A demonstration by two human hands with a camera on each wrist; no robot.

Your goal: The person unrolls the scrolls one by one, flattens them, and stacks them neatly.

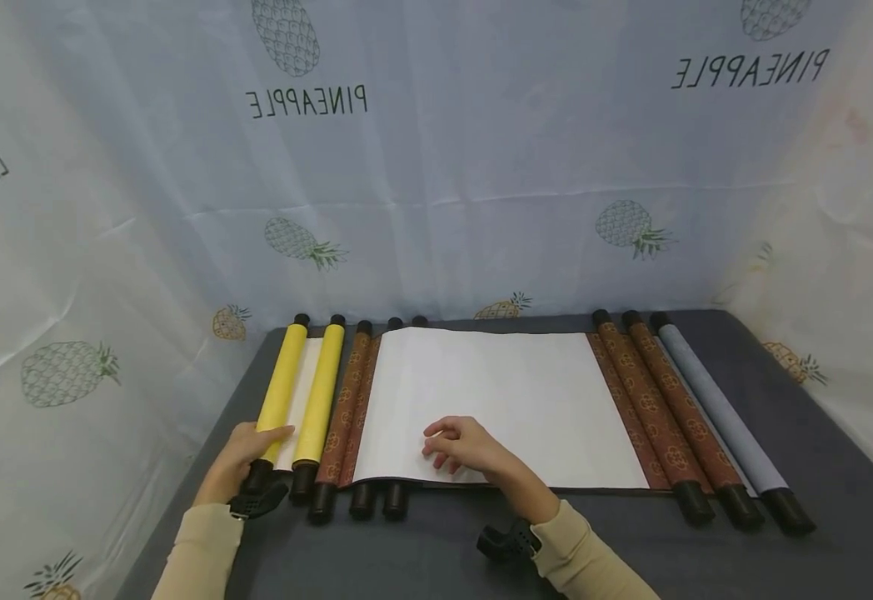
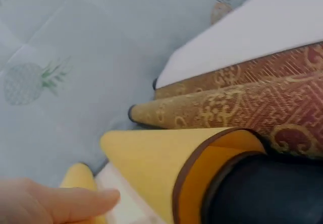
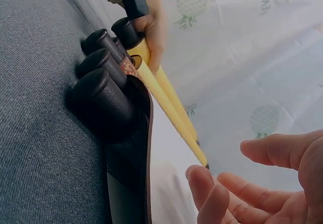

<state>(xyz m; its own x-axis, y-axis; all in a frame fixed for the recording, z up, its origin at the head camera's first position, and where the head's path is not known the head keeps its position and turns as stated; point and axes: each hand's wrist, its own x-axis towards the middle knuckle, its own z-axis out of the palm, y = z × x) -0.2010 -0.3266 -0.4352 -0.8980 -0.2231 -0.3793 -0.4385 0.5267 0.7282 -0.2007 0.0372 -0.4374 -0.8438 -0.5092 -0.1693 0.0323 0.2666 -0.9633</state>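
My left hand grips the left yellow roller of a scroll near its black end knob, with the thumb laid across it. A second yellow roller lies just to the right, and a pale strip shows between the two. In the left wrist view, the thumb reaches over that strip, while the other fingers are out of sight. My right hand hovers over a wide white sheet, fingers loosely curled and holding nothing. The right wrist view shows a gap between its thumb and fingers.
Brown patterned rollers flank the white sheet on both sides. A grey-blue roller lies at the far right. Black knobs stick out below the sheet on the dark grey table. Pineapple-print cloth hangs around the back and sides.
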